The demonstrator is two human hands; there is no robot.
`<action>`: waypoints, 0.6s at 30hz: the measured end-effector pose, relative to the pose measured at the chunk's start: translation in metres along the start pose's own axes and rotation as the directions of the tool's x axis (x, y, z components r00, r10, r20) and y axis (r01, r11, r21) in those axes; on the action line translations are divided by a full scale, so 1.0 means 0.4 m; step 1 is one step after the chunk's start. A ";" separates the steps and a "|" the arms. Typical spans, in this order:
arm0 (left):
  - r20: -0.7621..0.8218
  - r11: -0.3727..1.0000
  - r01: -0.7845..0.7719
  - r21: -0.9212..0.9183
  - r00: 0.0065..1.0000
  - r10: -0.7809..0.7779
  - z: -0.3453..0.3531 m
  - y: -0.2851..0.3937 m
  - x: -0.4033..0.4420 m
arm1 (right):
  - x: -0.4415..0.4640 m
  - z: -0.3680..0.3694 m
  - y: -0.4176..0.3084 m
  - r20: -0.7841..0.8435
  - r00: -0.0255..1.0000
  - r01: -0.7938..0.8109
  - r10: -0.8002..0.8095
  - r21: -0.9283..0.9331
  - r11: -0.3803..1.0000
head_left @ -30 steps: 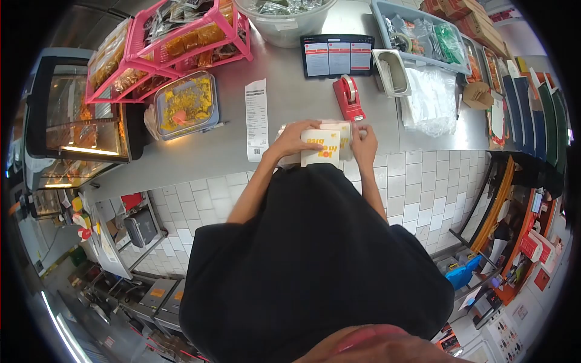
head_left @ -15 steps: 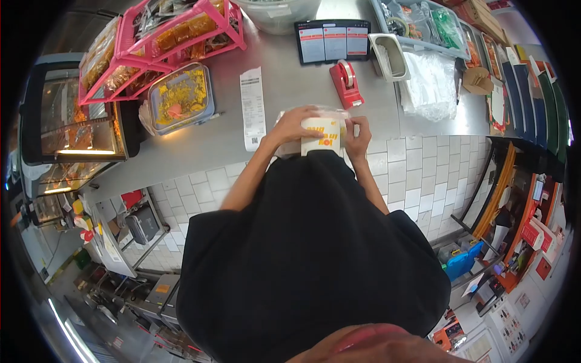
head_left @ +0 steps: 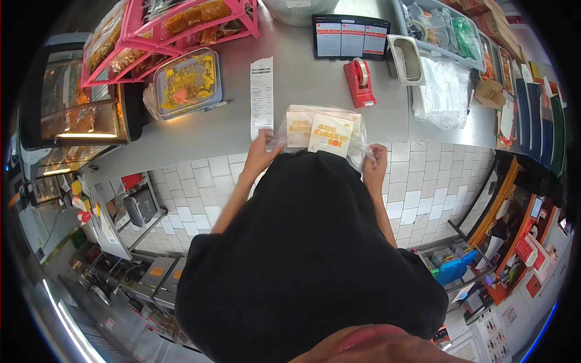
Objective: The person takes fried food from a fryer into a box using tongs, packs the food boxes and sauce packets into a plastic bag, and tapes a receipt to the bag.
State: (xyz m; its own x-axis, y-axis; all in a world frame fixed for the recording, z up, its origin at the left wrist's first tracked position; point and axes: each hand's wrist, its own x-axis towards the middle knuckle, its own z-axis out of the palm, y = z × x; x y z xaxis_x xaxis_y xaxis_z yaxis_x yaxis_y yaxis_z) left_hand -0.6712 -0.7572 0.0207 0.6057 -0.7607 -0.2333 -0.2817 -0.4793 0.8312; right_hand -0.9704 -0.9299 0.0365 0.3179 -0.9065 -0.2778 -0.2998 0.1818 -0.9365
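A clear plastic bag [head_left: 361, 134] lies at the counter's near edge, against the front of my black shirt. Inside it, or seen through it, are two pale food packets with orange lettering: one packet [head_left: 330, 135] leans in front of another packet [head_left: 298, 128]. My left hand [head_left: 264, 151] pinches the bag's left edge, just below a long printed receipt [head_left: 261, 91]. On the other side, my right hand [head_left: 376, 158] has its fingers closed on the bag's gathered right edge. The lower part of the bag is hidden by my shirt.
Beyond the bag stand a red tape dispenser [head_left: 361, 85] and a tablet [head_left: 351, 37]. At left are a tub of yellow food [head_left: 187, 83] and pink baskets [head_left: 130, 51]. To the right sit a metal container [head_left: 405, 60], plastic bags [head_left: 440, 91] and a blue-grey bin [head_left: 402, 18].
My hands have moved apart and toward me, from on top of the packets to the bag's two sides. The bag is spread wider, and both packets now show. The view has shifted slightly.
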 end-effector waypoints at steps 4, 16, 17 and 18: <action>0.098 0.983 0.086 -0.160 0.993 -0.070 -0.001 0.045 -0.070 | 0.002 0.020 -0.111 -0.125 0.990 0.070 -0.062 0.056 0.996; 0.069 0.710 0.104 -0.697 0.995 -0.078 -0.089 0.258 -0.079 | 0.035 -0.039 -0.351 -0.060 0.983 0.151 -0.172 -0.256 0.955; 0.081 0.776 0.090 -0.624 0.995 -0.051 -0.095 0.255 -0.081 | 0.033 -0.036 -0.350 0.006 0.994 0.108 -0.108 -0.019 0.994; 0.097 0.835 0.072 -0.545 0.995 -0.023 -0.101 0.251 -0.080 | 0.037 -0.030 -0.346 0.084 0.995 0.042 -0.062 0.218 0.975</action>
State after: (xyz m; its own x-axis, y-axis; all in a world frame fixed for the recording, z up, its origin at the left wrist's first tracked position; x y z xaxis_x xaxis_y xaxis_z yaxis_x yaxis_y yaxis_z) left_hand -0.6886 -0.7633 0.1321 0.5373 -0.7882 -0.3001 0.2139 -0.2169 0.9525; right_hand -0.9350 -0.9731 0.1646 0.4106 -0.8807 -0.2363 -0.0831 0.2219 -0.9715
